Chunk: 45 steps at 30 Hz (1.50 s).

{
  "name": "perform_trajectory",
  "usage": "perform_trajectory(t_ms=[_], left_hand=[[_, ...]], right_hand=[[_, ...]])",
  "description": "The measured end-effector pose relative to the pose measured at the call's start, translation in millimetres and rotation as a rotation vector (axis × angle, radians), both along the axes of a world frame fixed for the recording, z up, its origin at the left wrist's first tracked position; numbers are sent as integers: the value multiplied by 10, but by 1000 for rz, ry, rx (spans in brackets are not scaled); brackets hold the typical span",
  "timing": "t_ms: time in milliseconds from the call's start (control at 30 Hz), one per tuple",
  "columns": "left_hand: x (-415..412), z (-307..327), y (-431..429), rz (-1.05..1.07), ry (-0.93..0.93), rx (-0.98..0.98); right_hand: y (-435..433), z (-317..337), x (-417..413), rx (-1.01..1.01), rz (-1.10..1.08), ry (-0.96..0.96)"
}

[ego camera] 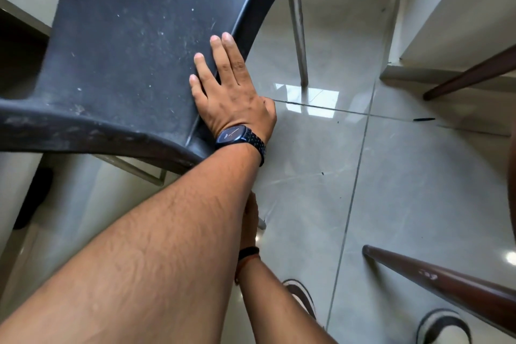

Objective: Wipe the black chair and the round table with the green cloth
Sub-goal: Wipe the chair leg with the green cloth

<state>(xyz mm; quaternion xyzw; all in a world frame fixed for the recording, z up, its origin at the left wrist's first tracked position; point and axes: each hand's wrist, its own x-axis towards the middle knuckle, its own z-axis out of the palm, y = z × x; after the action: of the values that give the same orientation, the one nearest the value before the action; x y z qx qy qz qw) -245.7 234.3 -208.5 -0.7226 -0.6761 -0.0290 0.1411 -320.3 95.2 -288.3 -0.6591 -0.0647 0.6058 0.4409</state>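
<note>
Chair (125,45) seat runs away from camera; left hand (229,92) flat on its right edge.

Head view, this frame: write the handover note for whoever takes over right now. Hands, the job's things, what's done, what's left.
Left hand: flat, fingers spread, on the right edge of the black chair seat, thumb wrapped under the rim; wristwatch on it. It holds no cloth.
Right hand: mostly hidden behind the left forearm; cannot tell what it holds.
Green cloth: not visible.
Round table: only dark brown legs at right.
Done: nothing evident; the seat is dusty and speckled.
Left: wipe chair, then table.
</note>
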Motion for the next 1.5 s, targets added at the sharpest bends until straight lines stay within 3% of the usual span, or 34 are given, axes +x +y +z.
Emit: perform_trajectory(t_ms=[67,233,433,567,667,867,1033,1200,1367,1500], left_hand=[[-11,0,4,-2,-5,7],[-97,-1,3,-21,16,4],[-143,-15,27,-35,21,37],[-196,-29,14,-51,44,72],[-226,-38,9,-63,49,85],[-252,-52,8,-79,48,123],[-300,-47,11,-87,59,122],[-295,-70,19,-78,67,152],[-295,-33,-3,-69,63,96],[-296,-33,10,-63,74,108]], right_hand=[[12,-35,-5,35,46,-85],[82,-106,51,-147,69,121],[-165,45,-363,161,-97,-102],[-114,-228,-261,-63,-2,81],[-6,-339,-164,-160,58,65],[-103,119,-497,165,-120,-116],[-24,-277,-280,-28,61,11],[23,-31,-435,147,11,-199],[45,-207,-294,13,157,-23],[55,-38,-388,188,119,-193]])
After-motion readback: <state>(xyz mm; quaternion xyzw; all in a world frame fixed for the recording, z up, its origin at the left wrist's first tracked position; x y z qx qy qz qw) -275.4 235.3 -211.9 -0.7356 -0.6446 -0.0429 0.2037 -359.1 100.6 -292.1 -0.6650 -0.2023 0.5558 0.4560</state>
